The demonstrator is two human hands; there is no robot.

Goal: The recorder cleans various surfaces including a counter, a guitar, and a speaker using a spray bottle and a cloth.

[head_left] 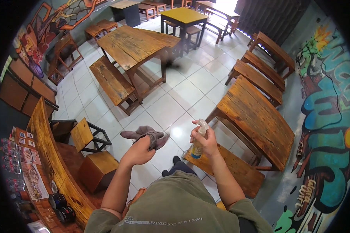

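A crumpled grey cloth [146,134] is bunched in my left hand [139,150], which is closed around it in front of my body. Its loose folds hang out past the fingers on both sides. My right hand [206,139] grips a clear spray bottle [197,147] with a whitish trigger head and a blue and yellow label. The bottle is upright, its nozzle pointing away from me and to the left. Both hands are in mid-air above the tiled floor, apart from each other. Nearest my right hand is a wooden bench [231,171], lower down and not touched.
At right stands a wooden table [256,120] with benches [260,79] behind it. Farther off are another wooden table [134,44], its bench [112,79] and a yellow-topped table [183,16]. A wooden counter [62,171] runs along the left, beside a stool [82,134] and a wooden box [99,167].
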